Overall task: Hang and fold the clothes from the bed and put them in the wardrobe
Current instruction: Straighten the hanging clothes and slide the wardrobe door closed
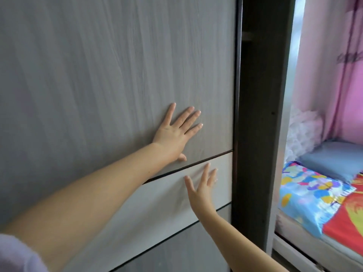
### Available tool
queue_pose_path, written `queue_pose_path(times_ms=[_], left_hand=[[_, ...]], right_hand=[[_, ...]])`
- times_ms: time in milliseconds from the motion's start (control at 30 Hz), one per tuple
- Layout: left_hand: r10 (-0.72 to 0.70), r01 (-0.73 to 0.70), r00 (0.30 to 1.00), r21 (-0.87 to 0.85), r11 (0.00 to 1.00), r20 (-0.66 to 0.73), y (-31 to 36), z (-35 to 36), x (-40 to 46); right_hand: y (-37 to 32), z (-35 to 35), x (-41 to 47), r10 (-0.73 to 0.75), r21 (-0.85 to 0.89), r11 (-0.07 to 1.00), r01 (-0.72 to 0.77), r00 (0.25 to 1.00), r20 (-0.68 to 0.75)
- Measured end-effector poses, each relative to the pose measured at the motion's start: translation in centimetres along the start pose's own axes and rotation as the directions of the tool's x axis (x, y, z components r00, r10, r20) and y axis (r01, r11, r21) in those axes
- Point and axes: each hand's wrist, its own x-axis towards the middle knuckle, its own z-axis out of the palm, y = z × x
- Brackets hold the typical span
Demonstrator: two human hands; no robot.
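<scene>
A grey wood-grain sliding wardrobe door (98, 75) fills most of the view, crossed by a pale band (157, 203) lower down. My left hand (174, 132) lies flat on the grey panel with its fingers spread. My right hand (202, 187) presses flat on the pale band just below it. To the right of the door's edge a narrow dark gap (255, 95) shows the wardrobe's inside, too dark to see any clothes. The bed (324, 203) at the far right carries a bright patterned sheet and a blue pillow (334, 161).
A pink curtain (334, 65) hangs behind the bed. A white ruffled cushion (302, 130) leans at the bed's head. The grey wardrobe side panel (282, 134) stands between the gap and the bed.
</scene>
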Motion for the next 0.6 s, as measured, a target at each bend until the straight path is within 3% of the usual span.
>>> queue_pose_path(times_ms=[600], left_hand=[[0.037, -0.038, 0.998, -0.024, 0.999, -0.042, 7.7, -2.9, 12.1]], right_hand=[[4.3, -10.2, 8.9, -0.018, -0.022, 1.000, 0.017, 0.997, -0.074]])
